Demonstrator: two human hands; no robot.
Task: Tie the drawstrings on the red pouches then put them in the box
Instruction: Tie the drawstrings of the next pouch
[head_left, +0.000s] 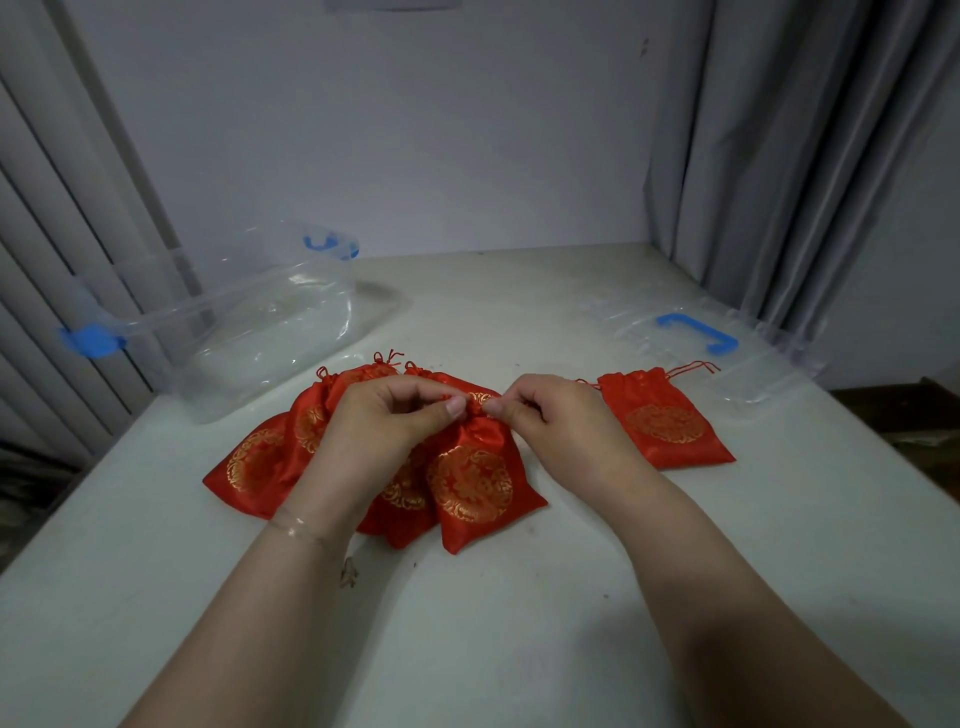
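forearms: both enter from the bottom edge, bare, a thin bracelet (298, 529) on the left wrist
left hand (382, 426): centre of frame, fingers curled, thumb and forefinger pinching the gathered neck of the front pouch
right hand (550, 415): just right of centre, fingers curled, pinching the same neck from the other side; thumb tips nearly touching
front pouch (475, 491): red with gold round emblem, flat on the worktop (519, 649), neck cinched between the hands
pouch pile (270, 462): several more red pouches fanned out left of and under the front one, overlapping, partly hidden by the left hand
single pouch (665, 421): right of centre, apart from the pile, drawstring trailing to upper right
box (249, 322): clear plastic, blue latches, left of frame, open
lid (727, 348): clear, blue handle, right side, flat on worktop, touching the single pouch's string
curtain (779, 156): grey, upper right
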